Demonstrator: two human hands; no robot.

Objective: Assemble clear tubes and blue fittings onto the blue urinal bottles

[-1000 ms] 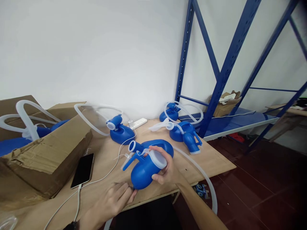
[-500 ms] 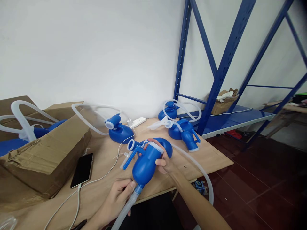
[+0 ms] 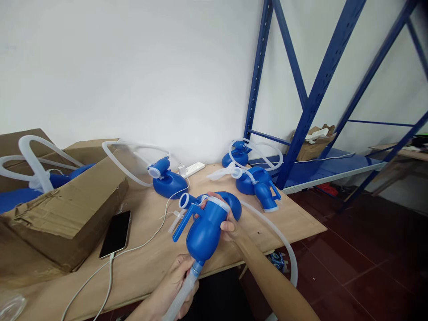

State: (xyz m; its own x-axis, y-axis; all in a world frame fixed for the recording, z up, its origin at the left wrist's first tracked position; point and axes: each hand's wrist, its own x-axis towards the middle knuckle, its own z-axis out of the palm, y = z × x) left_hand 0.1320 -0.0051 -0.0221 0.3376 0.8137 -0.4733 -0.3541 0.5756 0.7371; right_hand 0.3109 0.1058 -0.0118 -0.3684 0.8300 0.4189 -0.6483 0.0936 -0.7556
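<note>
A blue plastic urinal cup (image 3: 205,234), with a side handle and a whitish rim, is tilted over the table's front edge. My right hand (image 3: 228,223) is closed round its body near the rim, fingers partly hidden behind it. My left hand (image 3: 183,276) wraps round the translucent hose (image 3: 183,292) where it meets the cup's narrow lower neck. Just behind the cup lies a blue urinal bottle (image 3: 233,204), its open ringed mouth (image 3: 183,200) to the left. A small clear plastic piece (image 3: 176,221) lies close to the handle.
More blue bottles with hoses (image 3: 170,185) (image 3: 256,180) stand at the back. An open cardboard box (image 3: 67,223) holding similar parts fills the left side. A phone (image 3: 116,234) with a white cable lies beside it. A power strip (image 3: 194,169) is near the wall; blue shelving (image 3: 301,125) rises at the right.
My left hand has moved up and right, from beside the neck to wrapping the hose at the joint. The cup has shifted slightly down and right in view.
</note>
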